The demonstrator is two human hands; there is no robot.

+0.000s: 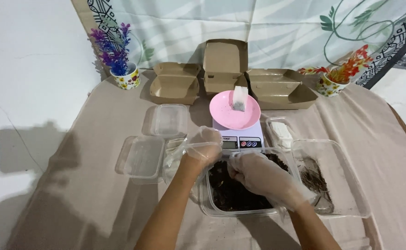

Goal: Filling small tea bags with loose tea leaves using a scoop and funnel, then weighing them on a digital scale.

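Both my hands wear loose clear plastic gloves. My left hand (pixel 204 147) hovers with curled fingers over the near left rim of a clear tub (pixel 233 212) filled with dark dried leaves; what it grips is hidden. My right hand (pixel 255 172) is down in the tub, fingers bunched in the dark leaves. Just beyond stands a small white scale (pixel 240 137) carrying a pink dish (pixel 226 114) with a small white pouch (pixel 239 99) upright in it.
Two empty clear containers (pixel 142 157) (pixel 167 120) lie at left. The tub's lid (pixel 337 180) with leaf crumbs and a small tub of white pouches (pixel 281 132) sit at right. Three open cardboard boxes (pixel 225 65) line the back, between two flower pots (pixel 125 76) (pixel 332 83).
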